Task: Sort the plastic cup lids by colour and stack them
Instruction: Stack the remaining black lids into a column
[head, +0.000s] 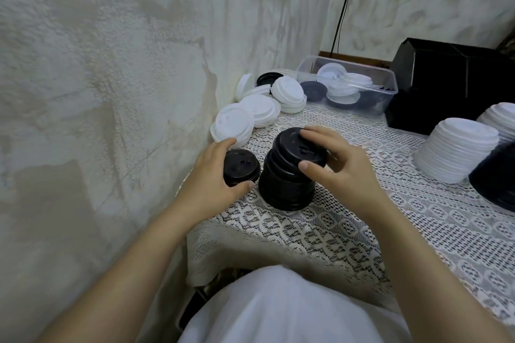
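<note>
A stack of black lids (287, 184) stands on the lace tablecloth near the wall. Its top black lid (292, 147) sits tilted, and my right hand (342, 164) grips that lid between thumb and fingers. My left hand (211, 175) grips a small pile of black lids (241, 166) just left of the stack. Loose white lids (250, 111) and one black lid (269, 78) lie against the wall behind. A tall white stack (457, 153) and a black stack (496, 181) stand at the right.
A clear plastic tub (384, 100) with mixed white and black lids sits at the back. A black box (451, 81) stands behind the right stacks. The rough wall (111, 78) runs close along the left table edge (200, 267).
</note>
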The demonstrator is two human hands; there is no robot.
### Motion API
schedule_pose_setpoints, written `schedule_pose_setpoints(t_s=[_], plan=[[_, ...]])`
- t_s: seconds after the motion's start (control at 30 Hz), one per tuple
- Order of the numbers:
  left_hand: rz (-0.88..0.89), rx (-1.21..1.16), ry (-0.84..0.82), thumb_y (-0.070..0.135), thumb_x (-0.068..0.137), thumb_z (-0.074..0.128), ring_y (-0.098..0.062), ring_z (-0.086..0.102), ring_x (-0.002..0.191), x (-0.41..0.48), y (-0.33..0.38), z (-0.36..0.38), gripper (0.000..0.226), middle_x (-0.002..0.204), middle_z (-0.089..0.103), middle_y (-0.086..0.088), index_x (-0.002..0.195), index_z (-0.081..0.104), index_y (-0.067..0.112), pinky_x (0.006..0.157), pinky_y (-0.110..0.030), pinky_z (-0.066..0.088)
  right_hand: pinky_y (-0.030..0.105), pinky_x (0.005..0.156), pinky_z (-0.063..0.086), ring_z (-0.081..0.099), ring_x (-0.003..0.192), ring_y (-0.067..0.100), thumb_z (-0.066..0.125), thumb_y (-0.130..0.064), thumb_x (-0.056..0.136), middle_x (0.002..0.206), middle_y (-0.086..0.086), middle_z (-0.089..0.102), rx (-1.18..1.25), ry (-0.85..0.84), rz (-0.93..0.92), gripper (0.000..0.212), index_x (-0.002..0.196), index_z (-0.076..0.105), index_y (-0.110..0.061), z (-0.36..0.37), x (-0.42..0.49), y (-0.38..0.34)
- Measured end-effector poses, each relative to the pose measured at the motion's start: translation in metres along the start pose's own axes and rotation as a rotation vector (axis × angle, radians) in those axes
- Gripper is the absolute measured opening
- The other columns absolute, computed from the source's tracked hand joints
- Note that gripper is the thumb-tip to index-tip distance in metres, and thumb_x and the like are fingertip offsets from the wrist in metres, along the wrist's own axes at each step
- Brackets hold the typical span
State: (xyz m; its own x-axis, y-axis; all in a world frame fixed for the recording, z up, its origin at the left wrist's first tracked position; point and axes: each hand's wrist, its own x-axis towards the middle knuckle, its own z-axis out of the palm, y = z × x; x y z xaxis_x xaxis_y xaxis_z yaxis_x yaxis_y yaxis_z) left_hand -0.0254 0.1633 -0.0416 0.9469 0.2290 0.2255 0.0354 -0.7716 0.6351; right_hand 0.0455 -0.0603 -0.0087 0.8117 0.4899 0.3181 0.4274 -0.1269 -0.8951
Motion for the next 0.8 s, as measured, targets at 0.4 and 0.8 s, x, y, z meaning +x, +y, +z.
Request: schedule_pose_setpoints(t_s=[0.4,0.8], plan=[[-0.032,0.011,0.043,0.030,0.079,0.076,-0.016,0.035,0.132,0.002,0.002,0.000,0.076,0.142,0.044,0.003,0.143,0.035,0.023,0.101,-0.026,0.029,0.037,0.112,0.038,0.045,0.129,0.000,0.074,-0.009,0.083,0.135,-0.020,0.049,-0.076,-0.095,0.030,0.048,0.121,0.059,-0.033,0.009,-0.004,0.006],[-0.066,0.085,-0.007,0.039,0.079,0.073,-0.016,0.017,0.137,0.005,0.005,0.001,0.085,0.147,0.029,-0.002,0.148,0.026,0.023,0.109,-0.029,0.019,0.040,0.111,0.039,0.042,0.133,0.000,0.067,-0.025,0.076,0.138,-0.018,0.050,-0.017,-0.015,-0.019,0.044,0.117,0.060,-0.040,0.017,-0.011,0.017]])
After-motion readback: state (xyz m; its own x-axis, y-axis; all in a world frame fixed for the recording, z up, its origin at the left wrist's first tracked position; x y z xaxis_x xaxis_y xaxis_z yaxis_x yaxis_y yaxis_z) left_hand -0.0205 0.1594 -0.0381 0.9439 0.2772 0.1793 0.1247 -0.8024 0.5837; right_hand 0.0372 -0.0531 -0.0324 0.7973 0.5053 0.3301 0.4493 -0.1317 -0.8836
